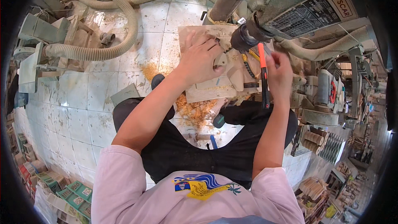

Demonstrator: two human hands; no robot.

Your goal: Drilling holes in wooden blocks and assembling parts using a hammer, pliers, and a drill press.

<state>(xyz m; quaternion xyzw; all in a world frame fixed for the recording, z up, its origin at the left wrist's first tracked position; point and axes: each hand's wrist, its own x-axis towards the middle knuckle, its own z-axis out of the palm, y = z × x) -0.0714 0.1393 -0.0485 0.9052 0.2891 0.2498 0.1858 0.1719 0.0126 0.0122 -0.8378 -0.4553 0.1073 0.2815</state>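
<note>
My left hand [202, 58] is bent over a board [203, 95] below the spindle [242, 39] of a large machine. Its fingers and thumb curl round a small pale wooden piece [220, 60], partly hidden by the hand. A small dark part shows by its fingertips. My right hand [280, 71] is closed beside the spindle, its fingertips pinched and slightly blurred; what they hold is hidden. Right alongside them stands a long orange-and-black handled tool [263, 72]. A yellow-and-black tool [248, 65] and a curved wood piece [236, 79] lie on the board.
The green-grey machine body [311, 12] overhangs at the upper right. A thick ribbed hose [132, 25] curves over the tiled floor [74, 120] at left. Orange shavings [195, 110] are heaped below the board. More machinery [323, 87] stands at right; green crates [76, 195] sit lower left.
</note>
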